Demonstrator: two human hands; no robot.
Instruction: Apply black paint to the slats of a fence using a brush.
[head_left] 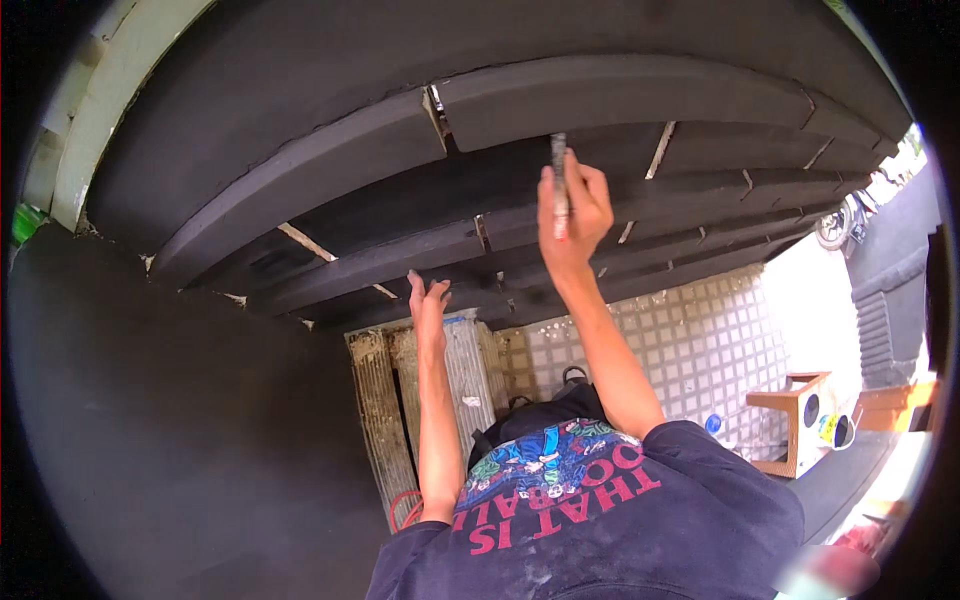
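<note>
My right hand (577, 212) is raised and closed around a slim, paint-smeared paintbrush (559, 185) with a reddish lower end. Its upper tip meets the underside of a long dark-grey ledge (620, 95), or hangs just short of it; I cannot tell which. Lower and to the left, my left hand (429, 305) holds nothing, its fingers apart. Those fingertips are near the edge of a lower dark ledge (400, 257); whether they touch it is unclear. Pale unpainted strips and gaps (306, 242) break up the dark surfaces.
Below my left arm stands a worn wooden box or bench (470, 375). Tiled floor (700, 330) stretches to the right, with a wooden stool (797, 420), a small bucket (842, 431) and a blue round object (713, 423). A dark wall (180, 430) rises at left.
</note>
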